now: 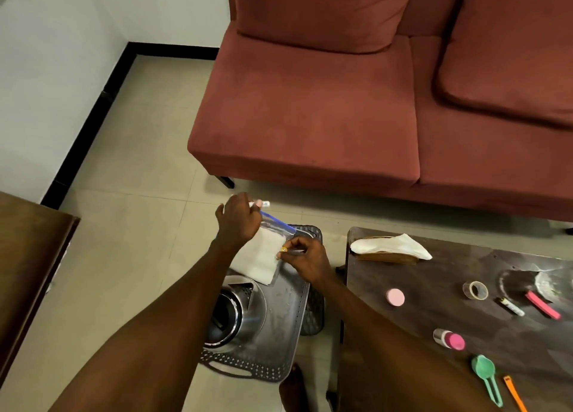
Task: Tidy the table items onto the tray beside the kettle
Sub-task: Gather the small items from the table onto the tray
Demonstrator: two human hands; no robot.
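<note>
Tray (pixel 280 334), grey metal with a perforated rim, sits on a dark mesh stand on the tiled floor, just left of the dark wooden surface (pixel 434 275). Beside its near-left corner stands the steel kettle (pixel 231 312), seen from above. Over the tray's far end a clear zip bag (pixel 263 256) with a blue seal strip, holding folded white material, is held between both hands. The left hand (pixel 237 222) has its fingers curled round the bag's upper edge, with a small white item at its fingertips that is too small to identify. The right hand (pixel 305 258) pinches the bag's right edge, with a small yellow object (pixel 284 249) at its fingertips. On the surface, well apart from the tray, lie a white cloth (pixel 392 244) over a brown flat piece, a pink round disc (pixel 395 297), a roll of clear tape (pixel 475 290), a small white-and-black tube (pixel 512 307), a pink strip (pixel 543 304), a silver container with a pink cap (pixel 449 339), a green scoop (pixel 487 377) and an orange strip (pixel 514 394). Beyond the floor stands a dark red sofa (pixel 310 111); a brown wooden cabinet (pixel 28 256) occupies the left edge.
</note>
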